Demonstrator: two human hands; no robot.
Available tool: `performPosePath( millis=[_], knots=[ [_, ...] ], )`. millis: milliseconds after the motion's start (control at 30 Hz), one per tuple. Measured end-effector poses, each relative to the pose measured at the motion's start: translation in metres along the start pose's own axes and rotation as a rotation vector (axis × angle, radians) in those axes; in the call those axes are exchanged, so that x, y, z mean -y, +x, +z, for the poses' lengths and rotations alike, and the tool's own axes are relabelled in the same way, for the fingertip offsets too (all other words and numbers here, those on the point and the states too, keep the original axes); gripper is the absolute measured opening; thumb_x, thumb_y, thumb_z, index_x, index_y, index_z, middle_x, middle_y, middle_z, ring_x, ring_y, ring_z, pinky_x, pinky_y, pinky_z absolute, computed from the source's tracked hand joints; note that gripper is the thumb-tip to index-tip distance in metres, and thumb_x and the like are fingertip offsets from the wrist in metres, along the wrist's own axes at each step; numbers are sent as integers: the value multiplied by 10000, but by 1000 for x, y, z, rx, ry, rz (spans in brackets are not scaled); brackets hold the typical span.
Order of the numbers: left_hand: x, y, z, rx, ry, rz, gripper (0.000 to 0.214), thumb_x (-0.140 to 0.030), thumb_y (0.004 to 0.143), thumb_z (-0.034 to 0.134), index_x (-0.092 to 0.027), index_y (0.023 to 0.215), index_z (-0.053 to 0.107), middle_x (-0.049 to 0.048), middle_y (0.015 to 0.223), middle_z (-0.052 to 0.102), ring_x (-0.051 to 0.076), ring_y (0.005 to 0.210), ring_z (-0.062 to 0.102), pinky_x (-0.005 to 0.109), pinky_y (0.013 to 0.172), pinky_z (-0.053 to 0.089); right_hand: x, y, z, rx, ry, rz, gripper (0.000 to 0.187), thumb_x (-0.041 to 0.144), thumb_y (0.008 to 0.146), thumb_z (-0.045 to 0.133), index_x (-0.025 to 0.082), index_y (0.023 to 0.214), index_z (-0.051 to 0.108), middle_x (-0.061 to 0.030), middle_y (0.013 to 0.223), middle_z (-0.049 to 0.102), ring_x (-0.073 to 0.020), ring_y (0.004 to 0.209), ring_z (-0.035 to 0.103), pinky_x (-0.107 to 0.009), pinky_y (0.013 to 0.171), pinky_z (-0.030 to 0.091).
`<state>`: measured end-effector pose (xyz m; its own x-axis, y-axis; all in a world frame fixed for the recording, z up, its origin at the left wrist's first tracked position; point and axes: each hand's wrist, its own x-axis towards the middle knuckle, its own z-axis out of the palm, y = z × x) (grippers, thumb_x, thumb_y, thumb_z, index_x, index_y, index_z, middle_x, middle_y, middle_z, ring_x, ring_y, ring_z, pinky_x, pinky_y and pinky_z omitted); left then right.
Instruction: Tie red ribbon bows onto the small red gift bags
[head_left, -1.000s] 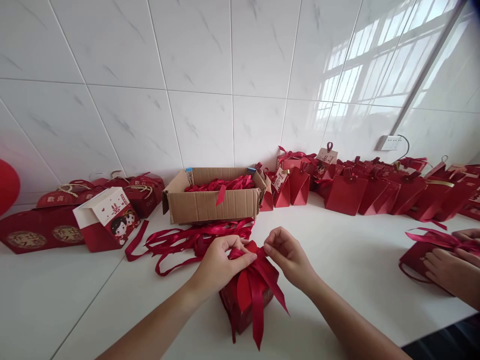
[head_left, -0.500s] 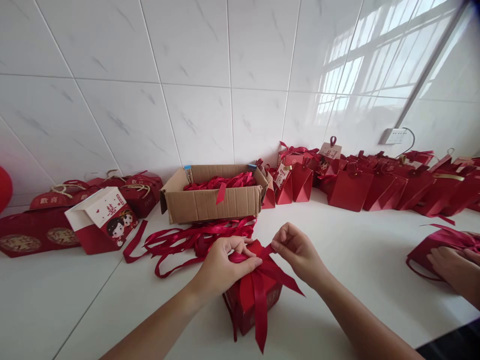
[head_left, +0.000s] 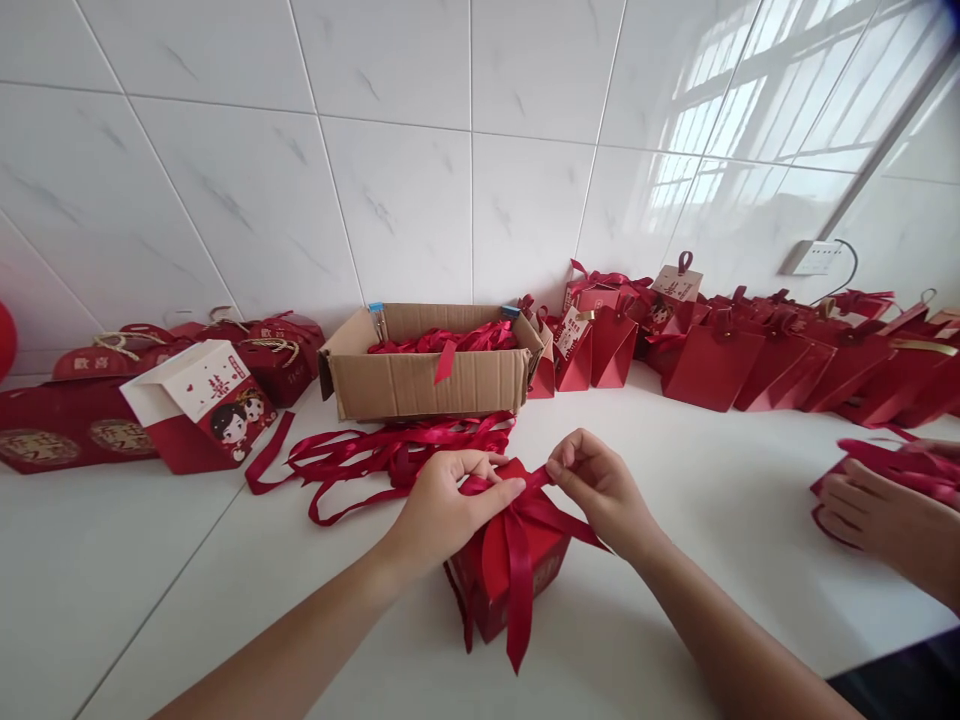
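A small red gift box (head_left: 501, 595) stands on the white table in front of me, with a dark red satin ribbon (head_left: 519, 570) tied over its top in a bow. My left hand (head_left: 457, 500) pinches the bow's left side between thumb and fingers, close to the knot. On the other side, my right hand (head_left: 596, 490) holds a bit of the ribbon's right loop between thumb and fingertips. Two ribbon tails hang free, one down the box's front and one out to the right. The box's back is hidden by my left hand.
Loose ribbons (head_left: 352, 465) lie behind my left hand. Beyond them stands an open cardboard box (head_left: 427, 385) of ribbon. Red gift boxes (head_left: 180, 410) sit at left, more red boxes (head_left: 712, 365) at right. A co-worker's hand (head_left: 877, 510) handles a beribboned box at far right.
The view has tilted slightly down or shifted, so everything sits a little higher. My hands keep their grip on the bow. The co-worker's hand at right has moved over its box.
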<state>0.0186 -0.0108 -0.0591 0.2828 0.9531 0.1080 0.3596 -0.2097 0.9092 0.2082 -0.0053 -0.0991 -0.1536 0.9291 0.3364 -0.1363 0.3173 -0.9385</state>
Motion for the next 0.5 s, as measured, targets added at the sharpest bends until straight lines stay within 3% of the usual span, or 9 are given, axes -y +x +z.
performPosePath(
  millis=[200,500],
  knots=[
    [4,1,0,2,28,23,375,-364,725,699,-214,522,422,42,919,741,267,1175,578,417,1007,410,3,1,0,-29,42,5,319,328,821,676,204,720,401,29,695,502,-108,634,416,-246,593,335],
    [1,0,0,-7,25,64,392,-349,712,704,-225,508,392,31,754,733,297,1181,577,425,999,427,4,3,-1,-49,24,-33,413,367,785,700,215,680,331,37,644,466,-111,595,398,-255,572,321]
  ],
)
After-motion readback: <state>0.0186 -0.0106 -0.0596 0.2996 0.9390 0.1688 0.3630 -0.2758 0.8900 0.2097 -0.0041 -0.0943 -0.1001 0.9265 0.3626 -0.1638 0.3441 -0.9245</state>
